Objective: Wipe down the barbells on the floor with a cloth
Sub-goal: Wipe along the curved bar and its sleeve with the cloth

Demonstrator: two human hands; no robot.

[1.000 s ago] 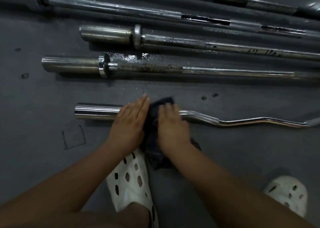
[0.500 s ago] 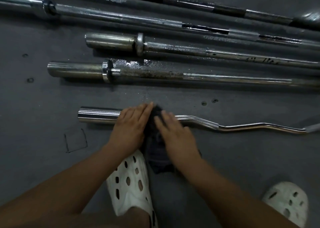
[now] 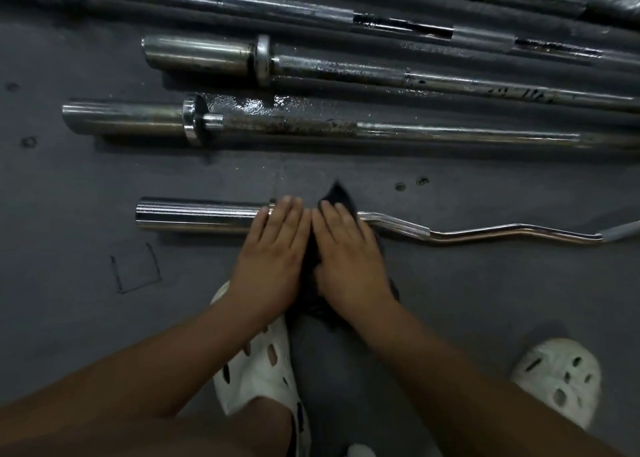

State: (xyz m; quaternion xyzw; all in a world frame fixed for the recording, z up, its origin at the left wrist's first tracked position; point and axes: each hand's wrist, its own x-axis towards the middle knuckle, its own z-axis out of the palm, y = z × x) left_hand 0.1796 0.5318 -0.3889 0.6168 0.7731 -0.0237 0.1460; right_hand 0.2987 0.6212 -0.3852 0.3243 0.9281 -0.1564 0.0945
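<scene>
We find a chrome, wavy-shafted curl barbell lying on the dark grey rubber floor. A dark crumpled cloth is draped over it where the sleeve meets the shaft. The left hand lies flat on the bar at the cloth's sleeve-side edge. The right hand presses flat on the cloth. Neither grip is closed: fingers straight, nothing clasped. Beyond the curl barbell lie several straight steel barbells; on its near side, two white perforated clogs.

Dim, dark grey rubber floor
</scene>
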